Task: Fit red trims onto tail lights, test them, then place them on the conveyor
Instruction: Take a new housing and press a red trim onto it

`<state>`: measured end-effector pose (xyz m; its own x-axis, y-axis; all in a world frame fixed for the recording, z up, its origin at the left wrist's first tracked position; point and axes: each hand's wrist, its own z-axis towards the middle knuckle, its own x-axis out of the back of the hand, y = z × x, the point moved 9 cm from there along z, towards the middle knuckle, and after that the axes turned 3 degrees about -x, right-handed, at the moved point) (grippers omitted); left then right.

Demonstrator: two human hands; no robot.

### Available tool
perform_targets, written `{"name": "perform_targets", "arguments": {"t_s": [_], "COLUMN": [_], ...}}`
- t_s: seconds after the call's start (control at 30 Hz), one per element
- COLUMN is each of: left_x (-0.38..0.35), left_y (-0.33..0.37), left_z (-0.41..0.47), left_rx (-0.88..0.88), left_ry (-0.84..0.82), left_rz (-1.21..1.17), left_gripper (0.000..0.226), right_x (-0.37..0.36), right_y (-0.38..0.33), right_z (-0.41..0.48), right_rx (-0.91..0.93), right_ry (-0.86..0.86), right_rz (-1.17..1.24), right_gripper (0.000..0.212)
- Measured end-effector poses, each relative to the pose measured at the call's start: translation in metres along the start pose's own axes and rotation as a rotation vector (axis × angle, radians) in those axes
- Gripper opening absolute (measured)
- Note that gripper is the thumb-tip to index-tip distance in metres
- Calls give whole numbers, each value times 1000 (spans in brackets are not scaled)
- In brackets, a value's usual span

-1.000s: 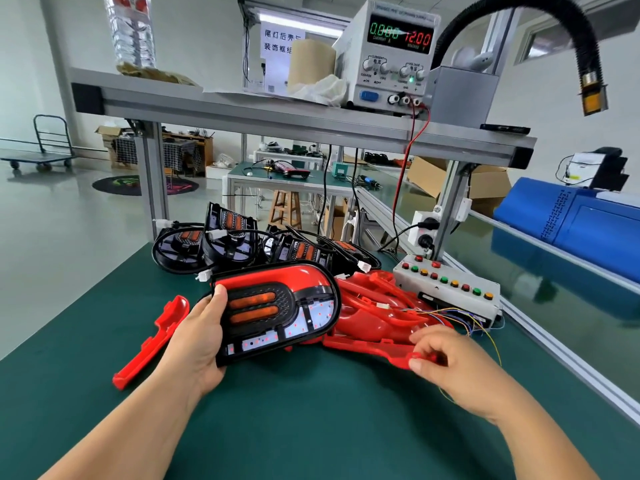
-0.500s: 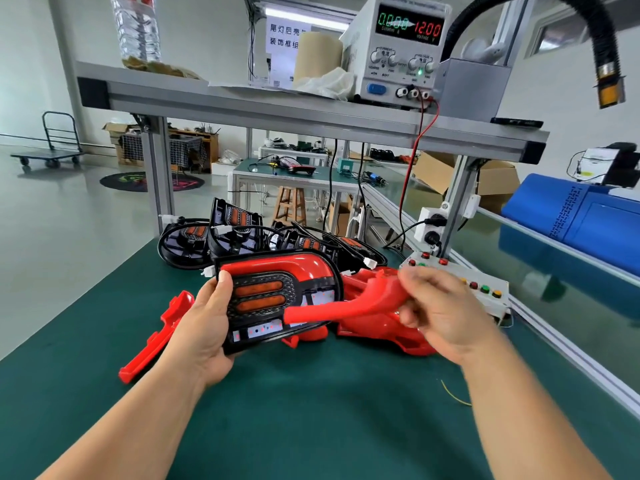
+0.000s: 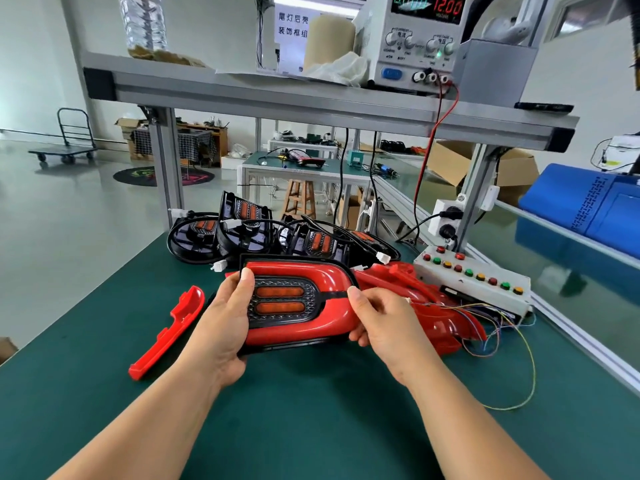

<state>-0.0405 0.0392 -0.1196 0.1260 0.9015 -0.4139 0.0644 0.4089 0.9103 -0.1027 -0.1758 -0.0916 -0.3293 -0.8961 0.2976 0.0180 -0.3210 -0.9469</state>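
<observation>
Tail light (image 3: 280, 303): black housing with two orange lenses, held at centre of frame above the green tabletop (image 3: 311, 427).
Red trim (image 3: 304, 334): lies over the tail light's face, wrapping round the lens panel.
Left hand (image 3: 221, 330): grips the tail light's left end, thumb on the front near the upper corner, fingers behind.
Right hand (image 3: 388, 327): grips the right end, thumb on the front where a black bar crosses the trim, fingers curled underneath.
Loose red trim piece (image 3: 166, 336): flat on the tabletop, left of centre, apart from the hands.
Heap of red trims (image 3: 426, 303): on the tabletop, right of centre, just behind the right hand.
Black tail lights (image 3: 249, 233): cluster with cables, above centre.
Button box (image 3: 478, 282): white, with coloured buttons, at centre right; coloured wires (image 3: 498, 327) trail from it.
Power supply (image 3: 415, 39): upper right, on the shelf (image 3: 311, 98); its display reads 12.00.
</observation>
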Motion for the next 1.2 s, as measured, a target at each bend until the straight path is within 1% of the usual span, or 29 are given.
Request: {"name": "perform_targets", "arguments": {"t_s": [0.17,0.27,0.43,0.47,0.5,0.53,0.57,0.6,0.63,0.67,0.7,0.73,0.8,0.87,0.97,1.03,1.1,1.2], "left_x": [0,1,-2,-1,-1,0,-1,-1,-2,-4,-6,-9,-18,-29,-39,-42,-43,-49], "left_y": [6,9,16,17,18,18,19,19,20,19,19,19,20,24,28,26,23,26], "left_z": [0,-2,-7,-7,-8,-7,-8,-9,-10,-11,-12,-13,-15,-17,-24,-27,-29,-33], "left_rx": [-13,-23,-55,-54,-50,-46,-41,-38,-32,-26,-18,-12,-7,-55,-143,-127,-109,-193], "left_ry": [26,36,26,28,27,22,14,6,-5,-17,-30,-46,-110,-218,-355,-418,-441,-439], "left_rz": [-14,-16,-14,-17,-19,-22,-29,-39,-45,-46,-42,-40,-33,11,128,152,153,239], "left_gripper": [29,32,31,31,32,33,34,35,37,39,42,45,51,54,51,49,55,43], "right_x": [6,4,-2,-2,-3,-8,-18,-32,-44,-51,-54,-54,-51,-45,-31,-28,-30,-35], "right_y": [-18,-25,-12,-9,-4,3,10,15,16,16,15,16,19,22,25,26,23,18], "right_z": [-4,-5,-4,-4,-3,-3,-3,-5,-10,-13,-15,-15,-12,-7,1,2,2,0], "right_rx": [204,303,220,175,109,13,-101,-203,-283,-334,-353,-351,-342,-328,-286,-254,-232,-211], "right_ry": [156,212,196,203,189,131,25,-112,-230,-314,-360,-370,-331,-256,-167,-163,-183,-242], "right_rz": [-277,-355,-328,-300,-218,-61,163,387,563,678,752,791,838,879,882,866,860,878], "right_gripper": [24,22,29,34,44,56,65,65,61,57,55,53,48,45,45,43,44,52]}}
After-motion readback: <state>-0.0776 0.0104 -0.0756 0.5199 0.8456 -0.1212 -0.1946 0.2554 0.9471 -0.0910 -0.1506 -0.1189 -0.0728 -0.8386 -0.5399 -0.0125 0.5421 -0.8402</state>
